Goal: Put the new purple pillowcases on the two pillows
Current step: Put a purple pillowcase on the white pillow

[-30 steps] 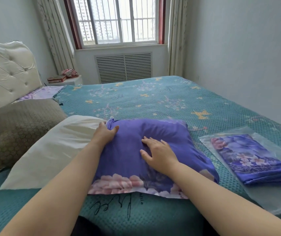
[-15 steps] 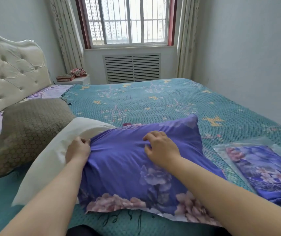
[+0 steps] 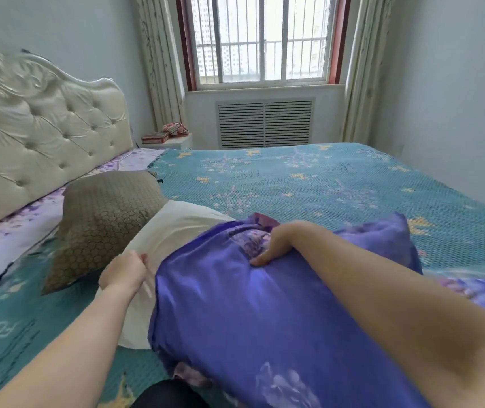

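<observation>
on the bed: white pillow half inside purple pillowcase. left hand grip pinching pillow's bare edge, right hand grip clamped on pillowcase's bunched opening. brown pillow beside.

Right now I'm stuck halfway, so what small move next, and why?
Probably draw the purple pillowcase further left over the white pillow. Its left part is still bare; the left hand pinches at the open edge and the right hand grips bunched fabric on top.
</observation>
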Available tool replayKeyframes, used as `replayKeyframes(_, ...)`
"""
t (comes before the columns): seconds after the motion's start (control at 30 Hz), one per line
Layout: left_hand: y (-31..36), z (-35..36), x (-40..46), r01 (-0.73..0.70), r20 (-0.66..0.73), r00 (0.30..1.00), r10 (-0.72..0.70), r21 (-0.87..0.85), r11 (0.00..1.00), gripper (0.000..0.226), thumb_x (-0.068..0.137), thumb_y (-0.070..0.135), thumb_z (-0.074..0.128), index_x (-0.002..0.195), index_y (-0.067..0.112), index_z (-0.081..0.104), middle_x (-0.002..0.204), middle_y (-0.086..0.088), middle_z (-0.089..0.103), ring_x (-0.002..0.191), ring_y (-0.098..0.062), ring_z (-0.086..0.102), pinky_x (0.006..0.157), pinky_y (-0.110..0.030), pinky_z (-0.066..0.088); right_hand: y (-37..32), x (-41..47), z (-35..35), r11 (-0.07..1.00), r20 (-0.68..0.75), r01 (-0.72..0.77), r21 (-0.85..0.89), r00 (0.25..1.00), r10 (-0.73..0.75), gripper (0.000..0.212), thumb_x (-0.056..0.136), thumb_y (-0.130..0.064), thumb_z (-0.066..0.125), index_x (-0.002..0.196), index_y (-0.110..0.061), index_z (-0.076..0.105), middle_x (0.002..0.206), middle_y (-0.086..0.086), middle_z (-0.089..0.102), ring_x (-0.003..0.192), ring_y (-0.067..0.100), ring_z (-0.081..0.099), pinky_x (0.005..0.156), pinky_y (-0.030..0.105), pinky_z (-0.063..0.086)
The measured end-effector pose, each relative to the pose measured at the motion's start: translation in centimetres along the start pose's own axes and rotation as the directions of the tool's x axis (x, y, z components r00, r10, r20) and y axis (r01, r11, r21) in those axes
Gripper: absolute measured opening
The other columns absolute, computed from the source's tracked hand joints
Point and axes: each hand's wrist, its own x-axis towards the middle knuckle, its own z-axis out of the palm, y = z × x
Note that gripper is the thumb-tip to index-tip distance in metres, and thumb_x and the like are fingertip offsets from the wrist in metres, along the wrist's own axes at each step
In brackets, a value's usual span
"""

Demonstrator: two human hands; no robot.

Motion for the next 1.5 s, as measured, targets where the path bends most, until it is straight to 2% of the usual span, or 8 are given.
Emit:
replayKeyframes(0.1,3.0,-2.1,-0.7,-0.391,-0.158,0.915,0.371,-0.122,0.912,0.049,0.085,0.045,0.062,0.125,0.019,0.052,0.135,-0.010,0.048,0.119,-0.034,0.047,0.096,-0.045,0.039,1.5,-0.8,3.9,0.990,-0.189,0.105,0.096,0.978,-0.085,0.070,0.068,-0.079,0.055,0.097,-0.016,0.065,0.110,0.007,0.067,0.103,0.027,0.060,0.077,0.031,0.042)
replayKeyframes(0.27,13.6,-5.4,-3.9,-0.749,0.300,0.652,0.697,0.107,0.654,0.123,0.056,0.067,0.074,0.148,0.040,-0.003,0.159,0.010,-0.005,0.146,-0.020,-0.003,0.118,-0.038,0.003,0.7,-5.7,2.3,0.973,-0.491,0.222,0.062,0.856,-0.164,0.056,0.066,-0.075,0.061,0.076,-0.022,0.051,0.095,0.004,0.068,0.089,0.027,0.062,0.063,0.030,0.036)
replayKeyframes(0.43,15.6,-7.0,-4.1,-0.721,0.525,0.628,0.575,0.113,0.683,0.066,0.061,0.041,0.085,0.117,0.021,0.054,0.114,0.004,0.062,0.107,-0.020,0.055,0.082,-0.020,0.038,-0.4,-9.7,2.3,0.951,-0.609,0.283,-0.121,0.736,-0.297,0.048,0.075,-0.072,0.055,0.077,-0.025,0.042,0.100,0.000,0.067,0.096,0.025,0.061,0.066,0.031,0.035)
replayKeyframes(0.57,14.5,-7.4,-4.3,-0.746,0.196,0.664,0.721,0.129,0.653,0.022,0.077,0.038,0.061,0.069,0.019,0.054,0.083,-0.011,0.065,0.086,-0.030,0.061,0.072,-0.033,0.044,0.1,-10.9,0.6,0.971,-0.673,0.186,-0.152,0.700,-0.240,0.043,0.079,-0.067,0.053,0.089,-0.025,0.049,0.104,0.005,0.067,0.096,0.028,0.063,0.067,0.030,0.033)
replayKeyframes(0.73,14.5,-9.9,-6.1,-0.646,-0.504,0.704,0.500,-0.162,0.746,0.023,0.074,0.024,0.039,0.072,0.009,0.057,0.080,-0.025,0.064,0.078,-0.044,0.058,0.062,-0.040,0.037,0.5,-10.7,-3.4,0.943,-0.947,-0.092,-0.319,0.078,-0.313,0.031,0.070,-0.040,0.075,0.067,-0.017,0.055,0.059,0.003,0.058,0.056,0.026,0.057,0.058,0.030,0.036)
replayKeyframes(0.83,13.9,-9.4,-6.7,-0.575,-0.594,0.759,0.269,-0.416,0.704,0.010,0.076,0.009,0.052,0.067,0.011,0.048,0.072,-0.016,0.056,0.070,-0.039,0.052,0.058,-0.035,0.026,-1.4,-11.5,-4.3,0.924,-0.932,-0.153,-0.349,-0.047,-0.360,0.010,0.071,-0.012,0.067,0.070,-0.015,0.057,0.089,0.011,0.063,0.082,0.030,0.056,0.074,0.040,0.038)
replayKeyframes(1.1,6.7,-1.6,-10.1,-0.650,-0.380,0.756,0.533,-0.333,0.683,0.023,0.082,0.033,0.065,0.081,0.021,0.046,0.082,-0.003,0.049,0.074,-0.030,0.055,0.064,-0.040,0.045,-2.0,-10.7,6.7,0.982,-0.526,0.073,-0.174,0.836,-0.155,0.031,0.093,-0.039,0.050,0.113,-0.017,0.061,0.124,0.008,0.050,0.110,0.029,0.056,0.075,0.034,0.041)
replayKeyframes(1.5,11.9,1.2,-14.1,-0.471,0.005,0.881,0.474,0.119,0.874,0.068,0.090,0.065,0.025,0.106,0.008,0.057,0.115,-0.015,0.060,0.109,-0.034,0.054,0.085,-0.041,0.043,6.8,-8.0,13.4,0.851,-0.668,0.280,0.444,0.737,0.106,0.045,0.087,-0.045,0.050,0.117,-0.014,0.061,0.127,0.006,0.058,0.118,0.025,0.054,0.101,0.038,0.041)
